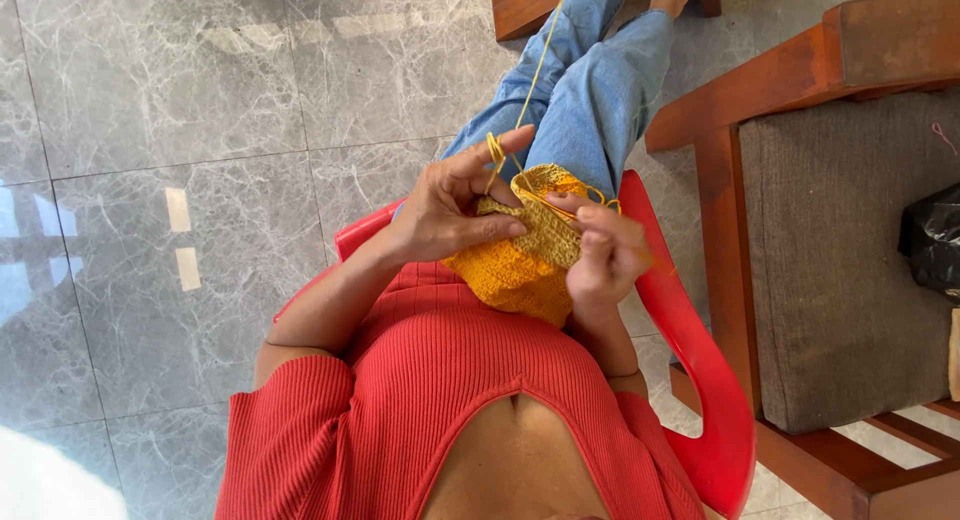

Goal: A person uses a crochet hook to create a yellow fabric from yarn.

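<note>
We hold a yellow crochet piece point(525, 265) over our lap, above the front edge of the red plastic chair point(700, 380). Our left hand point(450, 210) pinches its upper left edge, index finger raised with the yellow yarn point(535, 80) looped over it; the strand runs up across our jeans point(590, 90). Our right hand point(605, 250) is curled, pinching the piece's right rim. A wooden seat with a grey cushion point(840, 260) stands beside the chair's right edge.

Yellow crochet piece point(525, 255), red chair point(700, 380), grey marbled floor point(180, 110).
</note>
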